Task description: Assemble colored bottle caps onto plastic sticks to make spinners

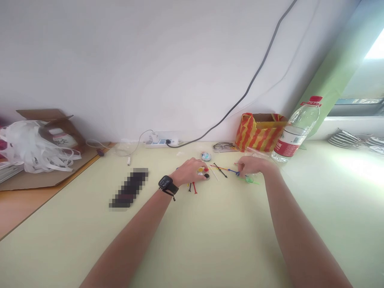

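Note:
My left hand (189,172), wearing a black watch, is curled around a cluster of small round pieces (201,170) in yellow, red, white and black. Thumb and forefinger lie on either side of them. Under that hand, short thin sticks, including a red stick (195,188), poke out towards me. Farther right, my right hand (249,165) points down with its fingertips pinched at the end of a blue stick (233,171). Close to its fingers lies a green piece (249,179). Between the hands, a black stick (220,170) crosses other thin coloured sticks.
Behind the hands lie a small round tin (206,156) and glasses (223,146). A striped bag (258,134) and large water bottle (297,130) stand back right. A power strip (159,140) sits by the wall. At left are a pixelated dark object (129,189) and cardboard box (64,124).

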`<state>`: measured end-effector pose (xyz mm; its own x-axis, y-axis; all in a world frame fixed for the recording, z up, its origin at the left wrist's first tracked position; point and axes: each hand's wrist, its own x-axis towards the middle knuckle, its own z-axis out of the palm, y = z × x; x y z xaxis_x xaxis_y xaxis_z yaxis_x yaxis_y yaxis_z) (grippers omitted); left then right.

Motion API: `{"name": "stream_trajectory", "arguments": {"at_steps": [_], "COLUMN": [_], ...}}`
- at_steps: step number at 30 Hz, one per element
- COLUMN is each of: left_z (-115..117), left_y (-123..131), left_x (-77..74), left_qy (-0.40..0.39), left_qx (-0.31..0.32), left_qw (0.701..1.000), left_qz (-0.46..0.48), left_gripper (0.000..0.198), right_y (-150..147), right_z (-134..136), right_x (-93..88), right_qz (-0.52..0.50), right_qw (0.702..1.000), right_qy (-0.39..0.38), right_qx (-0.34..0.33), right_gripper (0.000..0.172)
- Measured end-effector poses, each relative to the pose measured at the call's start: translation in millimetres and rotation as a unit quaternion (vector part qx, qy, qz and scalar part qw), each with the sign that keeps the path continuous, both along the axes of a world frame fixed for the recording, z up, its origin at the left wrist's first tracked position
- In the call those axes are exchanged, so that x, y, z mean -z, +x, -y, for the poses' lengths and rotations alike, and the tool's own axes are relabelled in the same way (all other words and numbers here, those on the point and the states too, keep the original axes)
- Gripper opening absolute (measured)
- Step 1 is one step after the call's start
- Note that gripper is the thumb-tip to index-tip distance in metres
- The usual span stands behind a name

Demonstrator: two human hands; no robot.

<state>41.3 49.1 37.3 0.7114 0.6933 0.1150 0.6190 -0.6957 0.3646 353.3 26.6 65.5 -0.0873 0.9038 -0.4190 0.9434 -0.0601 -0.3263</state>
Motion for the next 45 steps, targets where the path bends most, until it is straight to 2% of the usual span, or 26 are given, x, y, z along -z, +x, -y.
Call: {"name": "stream_trajectory", "arguments": {"at_steps": [4,8,11,14,17,19,22,26,29,32,34,36,38,41,45], "left_z": [2.9,10.5,17.5,20.5,17.6,14.3,11.1,12.5,14.7,15.5,15.1,14.4,13.9,13.8,13.9], "left_y": [3.4,14.7,24.0,26.7,23.8,21.4,19.3,17.1,14.8,12.1,10.2,8.7,8.1,8.5,8.9], "left_x": [-5.8,-16.2,-23.1,-27.1,-27.9,-27.5,-27.7,-30.8,-31.4,-28.3,-25.1,-21.8,-18.9,-15.4,-12.5], "left_qy": [0.001,-0.003,0.011,0.022,0.005,-0.005,0.01,0.06,0.051,0.031,0.028,0.029,0.014,-0.023,-0.035], "left_qx": [-0.001,0.013,0.044,0.045,0.044,0.041,0.035,0.039,0.041,0.038,0.036,0.046,0.069,0.089,0.069], "left_qw": [0.998,0.983,0.971,0.962,0.955,0.95,0.949,0.959,0.962,0.967,0.975,0.983,0.99,0.993,0.997], "left_qz": [0.068,0.181,0.235,0.27,0.294,0.309,0.313,0.274,0.264,0.248,0.219,0.173,0.125,0.071,0.023], "left_gripper": [0.042,0.04,0.033,0.023,0.013,0.014,0.017,0.013,0.011,0.006,0.002,0.006,0.006,0.006,0.005], "right_y": [-16.6,-46.3,-68.0,-79.8,-81.4,-80.1,-79.3,-82.9,-88.1,-92.6,-92.6,-88.8,-82.2,-72.4,-66.7], "right_z": [4.2,6.8,3.7,0.5,0.3,0.5,-1.0,-2.2,1.2,3.1,0.0,-6.0,-12.7,-19.4,-22.8], "right_x": [-10.0,-13.3,-9.2,-4.6,-1.4,0.6,3.4,3.4,0.9,0.8,4.5,11.5,20.2,31.9,39.0], "right_qz": [-0.101,-0.281,-0.379,-0.446,-0.528,-0.57,-0.587,-0.573,-0.542,-0.443,-0.334,-0.228,-0.165,-0.134,-0.105], "right_qw": [0.993,0.953,0.918,0.888,0.847,0.821,0.809,0.818,0.836,0.889,0.929,0.955,0.967,0.975,0.982], "right_qy": [0.062,0.107,0.106,0.102,0.066,0.041,0.025,0.032,0.054,0.104,0.156,0.189,0.192,0.176,0.159], "right_qx": [0.012,-0.031,-0.044,-0.037,-0.021,-0.013,-0.022,-0.041,-0.056,-0.052,-0.036,-0.027,-0.022,-0.013,-0.011], "right_gripper": [0.021,0.026,0.031,0.036,0.034,0.035,0.03,0.022,0.016,0.013,0.014,0.016,0.02,0.023,0.024]}}
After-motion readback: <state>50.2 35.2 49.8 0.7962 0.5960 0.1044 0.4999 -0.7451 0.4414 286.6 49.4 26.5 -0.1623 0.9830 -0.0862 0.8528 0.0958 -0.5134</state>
